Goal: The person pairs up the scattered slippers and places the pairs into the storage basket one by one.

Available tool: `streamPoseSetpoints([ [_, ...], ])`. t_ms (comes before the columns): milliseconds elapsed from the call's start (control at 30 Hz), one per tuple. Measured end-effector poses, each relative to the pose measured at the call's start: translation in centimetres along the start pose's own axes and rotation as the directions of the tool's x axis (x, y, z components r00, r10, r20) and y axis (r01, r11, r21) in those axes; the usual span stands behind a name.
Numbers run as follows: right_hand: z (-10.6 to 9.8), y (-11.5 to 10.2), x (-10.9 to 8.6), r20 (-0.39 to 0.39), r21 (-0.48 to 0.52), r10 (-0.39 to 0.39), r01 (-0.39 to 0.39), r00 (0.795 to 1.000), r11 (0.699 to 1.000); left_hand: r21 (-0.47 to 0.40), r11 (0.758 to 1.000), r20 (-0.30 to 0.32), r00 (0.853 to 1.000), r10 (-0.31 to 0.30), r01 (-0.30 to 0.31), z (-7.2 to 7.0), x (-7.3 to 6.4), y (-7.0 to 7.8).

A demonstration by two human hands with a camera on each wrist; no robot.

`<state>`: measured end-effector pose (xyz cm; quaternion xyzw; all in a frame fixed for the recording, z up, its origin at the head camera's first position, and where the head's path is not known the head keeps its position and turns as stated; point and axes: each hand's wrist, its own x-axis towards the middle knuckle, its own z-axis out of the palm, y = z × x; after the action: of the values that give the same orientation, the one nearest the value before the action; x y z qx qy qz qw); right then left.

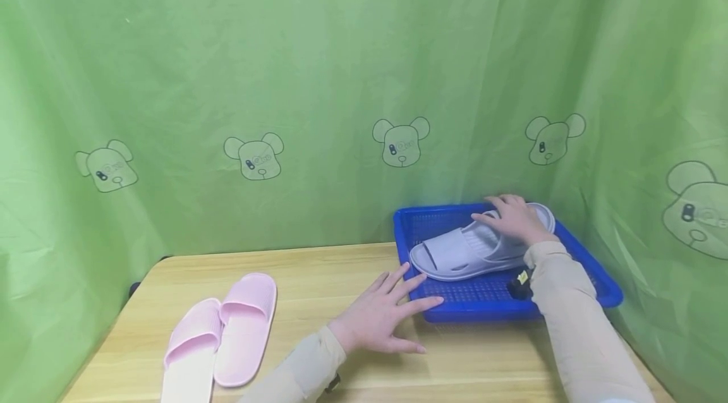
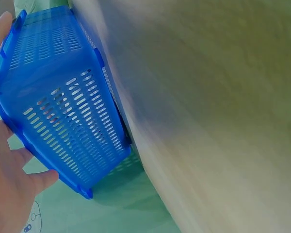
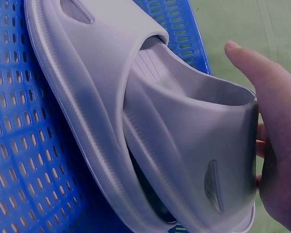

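Observation:
Two pale grey-lavender slide slippers (image 1: 449, 252) lie overlapping in a blue plastic basket (image 1: 483, 311). In the right wrist view, one slipper (image 3: 186, 131) is tucked partly into the other slipper (image 3: 94, 73). My right hand (image 1: 514, 221) is at their far right part, with its thumb and fingers spread; some fingers are hidden behind the slipper in the right wrist view. My left hand (image 1: 383, 314) spreads its fingers at the basket's front left corner. Fingertips reach the basket's rim (image 2: 43, 160) in the left wrist view.
A pair of pink slippers (image 1: 244, 333) lies side by side at the left of the wooden table (image 1: 318, 302). Green curtains (image 1: 341, 74) with bear prints stand behind and at both sides, close to the basket's back and right.

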<state>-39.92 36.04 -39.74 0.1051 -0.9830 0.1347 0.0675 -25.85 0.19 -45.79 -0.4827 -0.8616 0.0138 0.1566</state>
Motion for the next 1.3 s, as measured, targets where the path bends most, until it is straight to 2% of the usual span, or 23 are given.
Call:
streamPoseSetpoints([
  [233,0.3,0.3,0.0,0.003,-0.015,0.002,-0.002,1.0,1.0,0.039,0.999,-0.012,1.0,0.007,-0.007,0.1,0.0,0.0],
  [567,-0.1,0.0,-0.2,-0.01,-0.027,0.013,-0.013,1.0,1.0,0.034,0.999,-0.004,1.0,-0.01,0.01,0.1,0.0,0.1],
  [733,-0.1,0.0,0.1,-0.102,-0.018,-0.015,0.013,0.995,1.0,0.028,0.999,-0.003,1.0,-0.018,0.018,0.1,-0.1,0.2],
  [1000,-0.4,0.1,0.5,-0.258,-0.01,-0.046,0.044,0.965,0.999,0.006,1.0,-0.013,1.0,-0.018,0.018,0.4,-0.1,0.2],
  [1300,-1.1,-0.3,0.5,-0.331,-0.015,-0.056,0.055,0.942,0.998,0.01,1.0,-0.016,1.0,-0.023,0.023,0.2,-0.1,0.1],
])
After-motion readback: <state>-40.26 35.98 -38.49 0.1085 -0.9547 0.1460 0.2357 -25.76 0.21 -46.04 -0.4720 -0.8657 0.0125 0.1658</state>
